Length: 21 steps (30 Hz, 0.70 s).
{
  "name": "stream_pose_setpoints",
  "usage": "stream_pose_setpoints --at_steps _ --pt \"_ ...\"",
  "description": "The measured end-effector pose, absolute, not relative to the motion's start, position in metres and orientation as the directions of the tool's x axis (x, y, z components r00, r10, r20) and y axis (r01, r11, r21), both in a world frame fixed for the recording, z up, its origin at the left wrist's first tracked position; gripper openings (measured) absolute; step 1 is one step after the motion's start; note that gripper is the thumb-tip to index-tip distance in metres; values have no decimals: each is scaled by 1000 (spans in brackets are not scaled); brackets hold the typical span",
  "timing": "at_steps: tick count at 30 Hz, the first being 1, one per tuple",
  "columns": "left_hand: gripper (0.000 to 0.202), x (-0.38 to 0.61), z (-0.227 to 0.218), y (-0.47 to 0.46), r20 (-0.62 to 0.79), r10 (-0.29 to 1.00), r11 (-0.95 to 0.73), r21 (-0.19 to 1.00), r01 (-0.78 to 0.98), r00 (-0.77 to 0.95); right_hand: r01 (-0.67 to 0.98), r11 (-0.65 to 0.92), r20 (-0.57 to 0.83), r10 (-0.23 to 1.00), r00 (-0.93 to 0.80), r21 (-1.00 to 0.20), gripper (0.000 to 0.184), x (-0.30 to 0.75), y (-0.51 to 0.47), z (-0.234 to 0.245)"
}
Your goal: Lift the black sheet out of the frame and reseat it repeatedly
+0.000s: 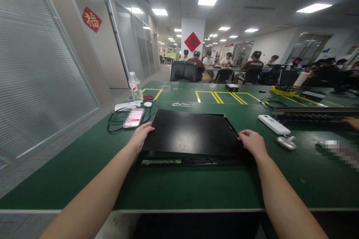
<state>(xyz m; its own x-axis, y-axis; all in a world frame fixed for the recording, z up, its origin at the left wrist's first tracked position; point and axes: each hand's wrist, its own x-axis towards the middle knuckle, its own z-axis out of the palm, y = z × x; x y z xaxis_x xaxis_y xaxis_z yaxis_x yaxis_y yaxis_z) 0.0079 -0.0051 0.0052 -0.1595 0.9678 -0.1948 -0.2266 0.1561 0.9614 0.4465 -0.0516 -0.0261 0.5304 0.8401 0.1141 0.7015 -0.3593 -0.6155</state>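
A flat black panel (187, 134), which looks like a display screen, is tilted over a shallow black frame (213, 161) on the green table. Its near edge is raised, and a strip of green circuit board (161, 162) shows in the gap beneath. My left hand (141, 135) grips the panel's left edge, fingers partly hidden underneath. At the right edge, my right hand (252, 142) is closed in a pinch, close to the frame's side rim.
On the left are a bottle (135, 87), a phone (134, 118), cables and red-handled scissors (148, 98). To the right lie a white power bank (273, 124), a silver mouse-like object (286, 142) and long black parts (314, 115). A co-worker's hand (352, 122) shows at far right.
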Motion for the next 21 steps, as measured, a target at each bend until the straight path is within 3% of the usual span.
stream_pose_setpoints --at_steps 21 --pt "35 5 1 -2 -174 965 139 974 -180 -196 688 -344 118 840 529 -640 26 445 -54 -24"
